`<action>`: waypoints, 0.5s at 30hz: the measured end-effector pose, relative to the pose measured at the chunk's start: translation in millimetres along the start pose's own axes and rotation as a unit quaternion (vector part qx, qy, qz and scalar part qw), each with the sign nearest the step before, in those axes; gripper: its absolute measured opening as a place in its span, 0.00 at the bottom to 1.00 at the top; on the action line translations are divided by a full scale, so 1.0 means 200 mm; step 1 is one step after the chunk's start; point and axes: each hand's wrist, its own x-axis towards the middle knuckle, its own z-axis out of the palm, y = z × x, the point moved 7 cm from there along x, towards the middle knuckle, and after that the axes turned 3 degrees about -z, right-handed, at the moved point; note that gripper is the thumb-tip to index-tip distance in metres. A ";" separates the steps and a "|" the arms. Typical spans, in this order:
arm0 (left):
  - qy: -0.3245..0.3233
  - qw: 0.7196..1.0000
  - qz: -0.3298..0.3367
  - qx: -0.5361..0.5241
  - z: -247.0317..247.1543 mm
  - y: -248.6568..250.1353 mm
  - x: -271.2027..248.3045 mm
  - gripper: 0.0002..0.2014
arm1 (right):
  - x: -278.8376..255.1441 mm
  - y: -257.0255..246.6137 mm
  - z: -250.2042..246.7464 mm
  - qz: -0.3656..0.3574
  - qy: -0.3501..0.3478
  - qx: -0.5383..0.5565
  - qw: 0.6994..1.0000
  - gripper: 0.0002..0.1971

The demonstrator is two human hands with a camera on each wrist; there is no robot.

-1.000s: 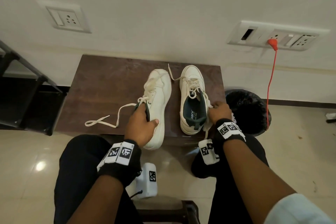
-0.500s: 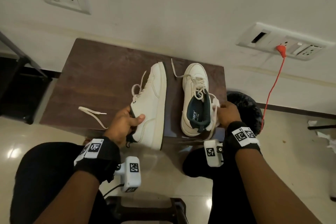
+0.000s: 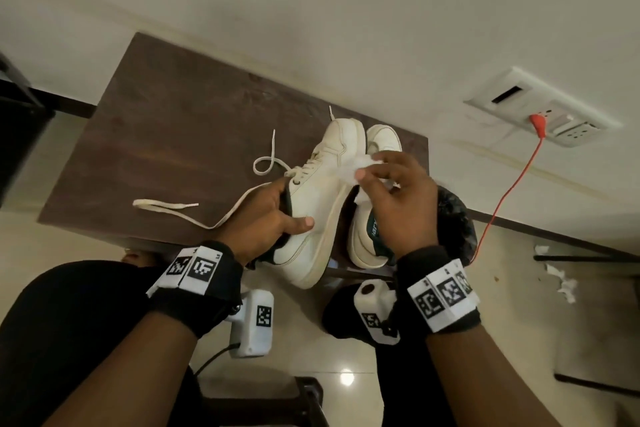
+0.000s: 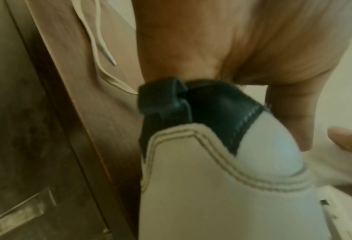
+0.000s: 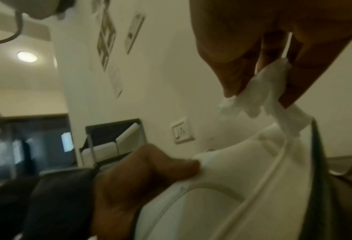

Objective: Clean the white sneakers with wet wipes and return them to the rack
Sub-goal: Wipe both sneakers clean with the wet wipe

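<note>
My left hand point(image 3: 273, 218) grips the collar of a white sneaker point(image 3: 322, 204), fingers inside the opening and thumb on the outer side. That held sneaker point(image 4: 222, 194) is turned on its side over the near edge of the dark wooden table point(image 3: 194, 135); its laces point(image 3: 180, 208) trail across the tabletop. My right hand point(image 3: 391, 191) pinches a crumpled white wet wipe point(image 3: 349, 168) just above the shoe's side. In the right wrist view the wipe point(image 5: 261, 91) hangs from my fingers over the sneaker point(image 5: 222, 194). The second white sneaker point(image 3: 370, 236) stands upright behind, partly hidden by my right hand.
A black bin point(image 3: 457, 218) stands right of the table. An orange cable point(image 3: 502, 194) runs from a wall socket point(image 3: 540, 111) down toward it. Crumpled wipes point(image 3: 561, 281) lie on the tiled floor at right. A dark rack point(image 3: 17, 121) stands at far left.
My left hand lifted the left sneaker and turned it onto its side. My right hand left the second sneaker and came up over the held shoe with a wipe.
</note>
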 end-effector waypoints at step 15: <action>-0.048 0.992 0.029 -0.111 -0.04 0.05 0.01 0.23 | -0.14 -0.18 0.34 -0.145 -0.107 -0.056 0.982 0.10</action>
